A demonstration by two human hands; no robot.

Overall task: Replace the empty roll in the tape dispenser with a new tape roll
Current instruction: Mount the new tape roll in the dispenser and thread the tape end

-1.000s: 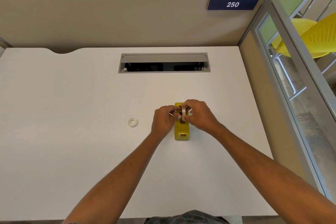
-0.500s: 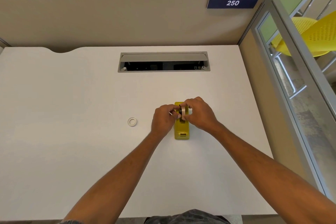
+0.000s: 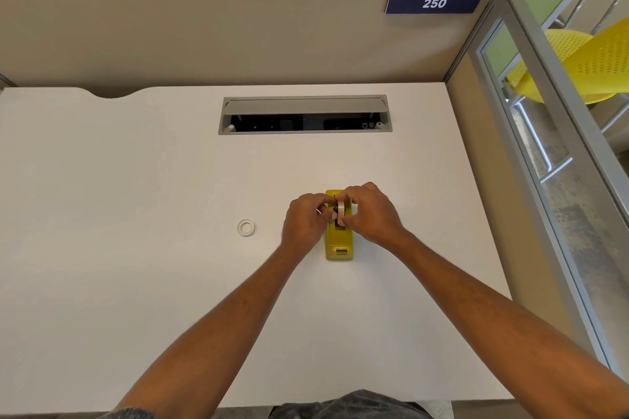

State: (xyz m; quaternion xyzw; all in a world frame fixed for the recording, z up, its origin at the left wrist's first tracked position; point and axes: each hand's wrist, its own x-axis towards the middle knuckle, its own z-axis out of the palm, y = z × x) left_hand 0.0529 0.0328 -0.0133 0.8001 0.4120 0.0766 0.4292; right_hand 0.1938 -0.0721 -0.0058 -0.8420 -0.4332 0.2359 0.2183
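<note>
A yellow tape dispenser (image 3: pixel 338 245) lies on the white desk (image 3: pixel 136 282), its cutter end toward me. A pale tape roll (image 3: pixel 340 211) stands on edge over the dispenser's well, with a dark hub on its left side. My right hand (image 3: pixel 369 214) pinches the roll from the right. My left hand (image 3: pixel 306 223) meets it from the left, its fingertips at the hub. Whether the roll sits in the well or hovers above it is hidden by my fingers. A thin white empty ring (image 3: pixel 245 227) lies flat on the desk, left of my left hand.
A grey cable tray opening (image 3: pixel 304 114) is sunk into the desk beyond the dispenser. Beige partition walls close off the back and right, with a blue "250" sign (image 3: pixel 434 3). Yellow chairs (image 3: pixel 585 65) stand behind the glass panel at right.
Both hands stay together at the roll over the dispenser, with only small finger shifts. The empty ring has not moved.
</note>
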